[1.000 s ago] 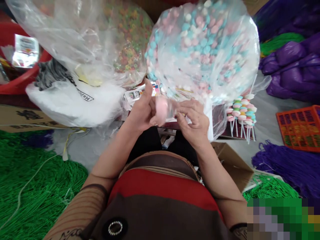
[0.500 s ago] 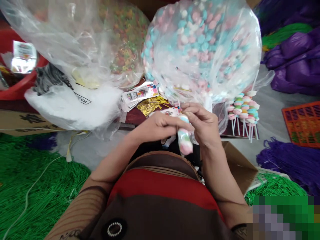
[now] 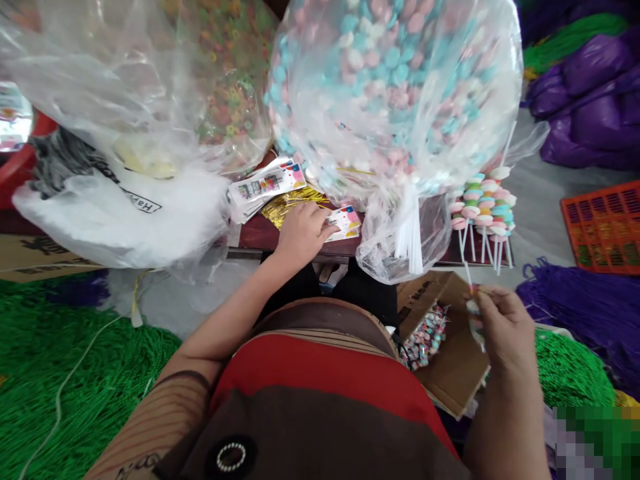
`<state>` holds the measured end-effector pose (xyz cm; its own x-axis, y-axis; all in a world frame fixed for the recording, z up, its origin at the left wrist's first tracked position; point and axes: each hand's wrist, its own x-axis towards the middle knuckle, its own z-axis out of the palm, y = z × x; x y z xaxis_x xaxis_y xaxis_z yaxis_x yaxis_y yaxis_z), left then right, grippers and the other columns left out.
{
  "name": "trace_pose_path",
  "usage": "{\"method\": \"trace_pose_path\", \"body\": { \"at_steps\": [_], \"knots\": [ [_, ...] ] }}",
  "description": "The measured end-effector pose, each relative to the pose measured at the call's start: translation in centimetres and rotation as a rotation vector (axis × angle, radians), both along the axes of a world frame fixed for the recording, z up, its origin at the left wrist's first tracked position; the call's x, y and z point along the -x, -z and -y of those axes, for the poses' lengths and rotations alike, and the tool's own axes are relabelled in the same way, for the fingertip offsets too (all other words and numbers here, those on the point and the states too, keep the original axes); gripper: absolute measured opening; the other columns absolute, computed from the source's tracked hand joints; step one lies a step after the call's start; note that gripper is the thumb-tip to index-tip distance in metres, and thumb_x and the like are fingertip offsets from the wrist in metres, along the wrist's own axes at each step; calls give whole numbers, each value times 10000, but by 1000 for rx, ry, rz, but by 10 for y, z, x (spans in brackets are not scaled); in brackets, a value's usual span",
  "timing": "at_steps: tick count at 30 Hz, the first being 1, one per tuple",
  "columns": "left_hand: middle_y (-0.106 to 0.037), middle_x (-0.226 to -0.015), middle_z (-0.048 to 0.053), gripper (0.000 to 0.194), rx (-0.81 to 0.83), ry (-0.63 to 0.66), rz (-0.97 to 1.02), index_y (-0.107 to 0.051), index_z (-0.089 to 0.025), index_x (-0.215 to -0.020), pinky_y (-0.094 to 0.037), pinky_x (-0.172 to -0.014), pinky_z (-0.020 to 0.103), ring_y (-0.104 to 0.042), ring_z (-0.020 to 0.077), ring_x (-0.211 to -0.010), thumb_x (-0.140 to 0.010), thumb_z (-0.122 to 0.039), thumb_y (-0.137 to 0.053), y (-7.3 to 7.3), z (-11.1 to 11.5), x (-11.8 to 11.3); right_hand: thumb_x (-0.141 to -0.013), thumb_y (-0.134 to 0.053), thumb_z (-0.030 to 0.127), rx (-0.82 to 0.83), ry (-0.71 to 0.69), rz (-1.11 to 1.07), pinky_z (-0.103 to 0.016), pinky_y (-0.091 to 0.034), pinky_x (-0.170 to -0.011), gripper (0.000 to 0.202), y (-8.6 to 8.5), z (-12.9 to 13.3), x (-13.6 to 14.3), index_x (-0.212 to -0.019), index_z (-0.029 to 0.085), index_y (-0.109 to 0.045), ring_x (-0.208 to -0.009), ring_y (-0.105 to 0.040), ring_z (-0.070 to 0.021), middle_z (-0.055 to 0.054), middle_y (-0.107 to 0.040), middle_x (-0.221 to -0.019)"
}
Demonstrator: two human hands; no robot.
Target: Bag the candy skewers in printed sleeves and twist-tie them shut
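The left hand (image 3: 306, 230), fingers loosely bent, lies over thin, shiny gold ties (image 3: 280, 210) beside a flat, glossy card (image 3: 346, 223) on the dark red counter (image 3: 253, 235); whether it grips anything, I cannot tell. Rounded marshmallows (image 3: 395, 60) fill a crinkled plastic bag (image 3: 325, 120). By an open cardboard box (image 3: 450, 363), the right hand (image 3: 505, 327) pinches a candy stick (image 3: 469, 275) between thumb and fingers.

A candy pop (image 3: 474, 309) is stick-up near the worktop (image 3: 256, 235)'s front right corner, shiny gold ties (image 3: 281, 208) and a spotty wrapper (image 3: 346, 223) by the front edge.
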<state>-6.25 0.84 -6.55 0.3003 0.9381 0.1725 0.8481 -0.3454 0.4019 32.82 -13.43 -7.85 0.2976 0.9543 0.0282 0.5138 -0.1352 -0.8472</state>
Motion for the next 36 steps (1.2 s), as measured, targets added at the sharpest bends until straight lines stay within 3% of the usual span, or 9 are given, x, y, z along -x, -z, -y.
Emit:
{"method": "trace_pose_path", "body": {
  "at_steps": [5, 8, 11, 14, 19, 23, 30, 33, 36],
  "knots": [
    [-705, -1051, 182, 257, 28, -79, -145, -767, -136, -993, -428, -868, 458, -622, 363, -1051, -919, -372, -696, 10, -14, -8, -641, -779, 593, 75, 170, 367, -363, -259, -379, 279, 46, 24, -45, -582, 375, -615, -314, -374, -202, 6, -508, -414],
    [-712, -1027, 168, 184, 23, -94, -143, -762, -148, -949, -413, -851, 445, -626, 345, -1024, -948, -292, -646, 13, -19, -12, -670, -745, 541, 101, 232, 395, -423, -361, -438, 190, 51, 25, -48, -611, 383, -658, -398, -508, -249, -41, -615, -512],
    [-716, -1001, 154, 191, 26, -97, -151, -754, -160, -922, -398, -832, 434, -629, 324, -979, -971, -247, -591, 14, -23, -12, -768, -717, 483, 104, 320, 315, -538, -539, -676, 119, 36, 14, -31, -768, 374, -763, -745, -736, -357, -112, -771, -782],
    [-714, -986, 143, 209, -9, -115, -121, -736, -173, -895, -387, -847, 429, -619, 309, -974, -987, -261, -570, 12, -23, -9, -844, -741, 432, -25, 320, 117, -551, -551, -954, 142, 3, -9, 14, -946, 365, -813, -1022, -754, -362, -98, -809, -1011],
    [-736, -999, 87, 206, -214, 87, 27, -720, -214, -922, -385, -921, 407, -614, 247, -985, -1007, -309, -558, 2, -10, -5, -926, -696, 425, -197, 11, -278, -446, -634, -822, 228, -49, -65, 112, -1045, 264, -805, -804, -776, -224, -56, -816, -924],
    [-713, -875, 62, 276, -280, 276, 100, -740, -240, -965, -406, -871, 387, -604, 209, -848, -1036, -304, -481, -6, 5, -8, -806, -813, 490, -131, -288, -233, -377, -616, -808, 427, -52, -108, 162, -1133, 220, -760, -857, -749, -202, -52, -806, -971],
    [-701, -900, 36, 296, 232, 49, 595, -718, -185, -1126, -458, -774, 294, -603, 172, -820, -925, -395, -661, -14, 17, -8, -859, -757, 413, -165, -330, -348, -283, -563, -673, 203, -31, -123, 187, -873, 211, -739, -702, -655, -142, 9, -729, -793],
    [-684, -817, 13, 298, 513, 45, 812, -709, -174, -856, -454, -731, 266, -582, 147, -760, -880, -469, -672, -20, 15, -2, -855, -766, 413, -198, -333, -352, -283, -575, -681, 228, -30, -121, 186, -984, 227, -739, -733, -666, -147, -3, -741, -873],
    [-642, -747, -1, 320, 536, 74, 865, -651, -176, -751, -428, -699, 255, -544, 131, -713, -866, -474, -662, -26, 12, 2, -830, -797, 439, -217, -410, -350, -299, -594, -729, 451, -28, -122, 186, -1230, 261, -689, -809, -686, -159, -21, -749, -1018]
  ]
}}
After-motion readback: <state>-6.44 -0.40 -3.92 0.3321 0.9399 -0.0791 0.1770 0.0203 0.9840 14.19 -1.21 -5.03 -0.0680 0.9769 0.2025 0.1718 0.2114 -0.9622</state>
